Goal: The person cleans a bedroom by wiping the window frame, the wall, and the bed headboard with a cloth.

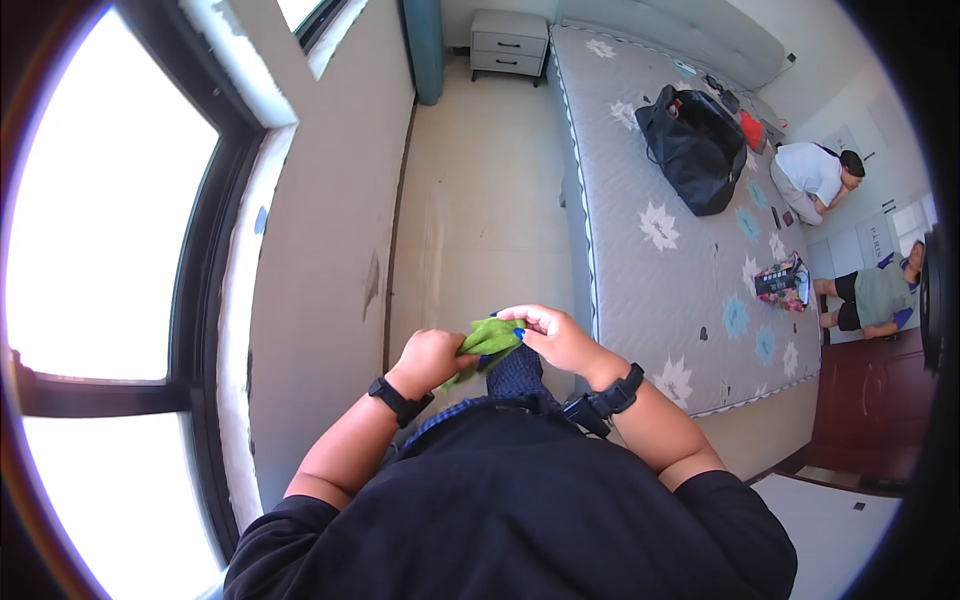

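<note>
A bunched green cloth is held in front of my waist, above my legs. My left hand is closed around its left side, and part of the cloth hangs below that fist. At the right end, my right hand pinches the cloth between thumb and fingers. Something small and dark blue shows at the right fingertips; I cannot make out what it is. Both wrists wear black bands.
A window with a dark frame is on my left. To the right is a bed bearing a black bag and a floral bag. A nightstand stands ahead. Two people are beyond the bed, near a red-brown door.
</note>
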`<state>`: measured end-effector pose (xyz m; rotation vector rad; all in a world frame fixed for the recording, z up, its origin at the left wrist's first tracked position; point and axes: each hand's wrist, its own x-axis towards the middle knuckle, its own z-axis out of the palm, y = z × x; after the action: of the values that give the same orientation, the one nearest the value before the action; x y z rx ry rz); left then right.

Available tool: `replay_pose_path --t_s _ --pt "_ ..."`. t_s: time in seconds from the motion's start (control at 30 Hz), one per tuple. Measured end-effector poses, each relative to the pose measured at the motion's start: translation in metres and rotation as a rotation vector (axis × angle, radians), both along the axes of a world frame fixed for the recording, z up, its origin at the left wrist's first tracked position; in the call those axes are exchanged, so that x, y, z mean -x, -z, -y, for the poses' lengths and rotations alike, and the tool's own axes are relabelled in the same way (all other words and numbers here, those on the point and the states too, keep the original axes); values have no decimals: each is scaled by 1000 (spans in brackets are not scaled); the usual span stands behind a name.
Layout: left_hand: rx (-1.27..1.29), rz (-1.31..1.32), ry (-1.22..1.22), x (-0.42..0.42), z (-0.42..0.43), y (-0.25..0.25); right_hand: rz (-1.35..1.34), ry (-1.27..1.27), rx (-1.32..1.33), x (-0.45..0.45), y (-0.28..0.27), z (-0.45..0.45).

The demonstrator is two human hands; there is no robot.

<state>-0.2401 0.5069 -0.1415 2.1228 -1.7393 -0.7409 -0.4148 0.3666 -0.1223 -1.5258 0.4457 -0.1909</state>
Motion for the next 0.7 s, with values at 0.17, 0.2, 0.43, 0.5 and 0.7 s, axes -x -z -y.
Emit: replay_pose_path --t_s 0.17,0.2,0.43,0.5,0.7 --pt "-44 78 77 -22 104 -15 -41 149 101 -19 9 95" --pt "-59 58 103 -27 125 -20 -44 188 118 -22 7 114" --pt "2 60 192 -51 235 -44 -305 332 354 -33 -8 217" --pt "38 69 208 -62 261 -47 -352 316 368 -45 -16 238" --pt "126 68 265 -113 337 -41 -249 280 271 -96 14 307"
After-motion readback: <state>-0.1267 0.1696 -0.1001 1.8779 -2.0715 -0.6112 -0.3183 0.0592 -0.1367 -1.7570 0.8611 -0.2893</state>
